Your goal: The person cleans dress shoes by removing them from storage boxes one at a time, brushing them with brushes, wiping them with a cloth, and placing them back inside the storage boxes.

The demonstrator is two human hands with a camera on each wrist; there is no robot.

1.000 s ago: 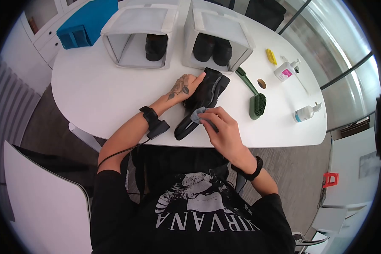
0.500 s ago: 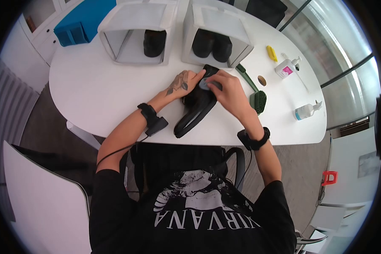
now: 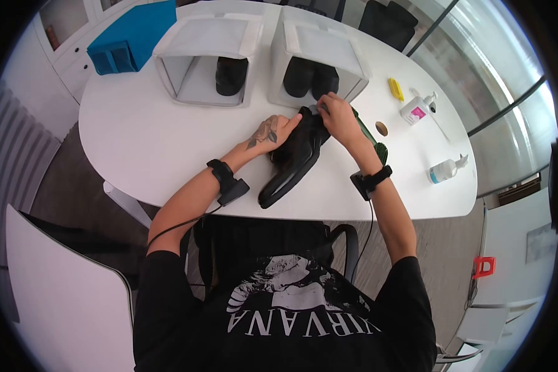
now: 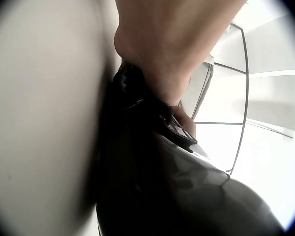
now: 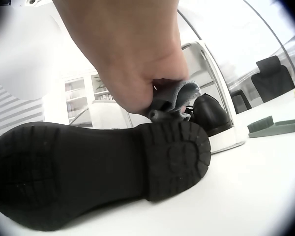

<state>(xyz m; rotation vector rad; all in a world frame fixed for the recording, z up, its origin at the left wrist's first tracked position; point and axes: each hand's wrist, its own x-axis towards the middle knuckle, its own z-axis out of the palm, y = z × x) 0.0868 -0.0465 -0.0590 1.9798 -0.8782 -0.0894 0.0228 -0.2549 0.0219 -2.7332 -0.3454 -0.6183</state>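
A black shoe lies tilted on its side on the white table, toe toward the person. Its treaded sole faces the right wrist camera. The left hand grips the shoe at its opening, thumb along the upper near the heel; its fingers are mostly hidden inside or behind the shoe. At the heel end, the right hand pinches a folded grey-blue cloth against the shoe. In the left wrist view the dark glossy upper fills the lower part, below the left hand.
Two grey-white boxes with open fronts stand behind, with black shoes inside. A green brush lies partly behind the right forearm. Farther right are a yellow object, a pump bottle and a spray bottle. A blue box sits back left.
The right hand has moved the cloth from the shoe's middle, along the shoe, to the heel end away from the person. The left hand keeps its grip in nearly the same place.
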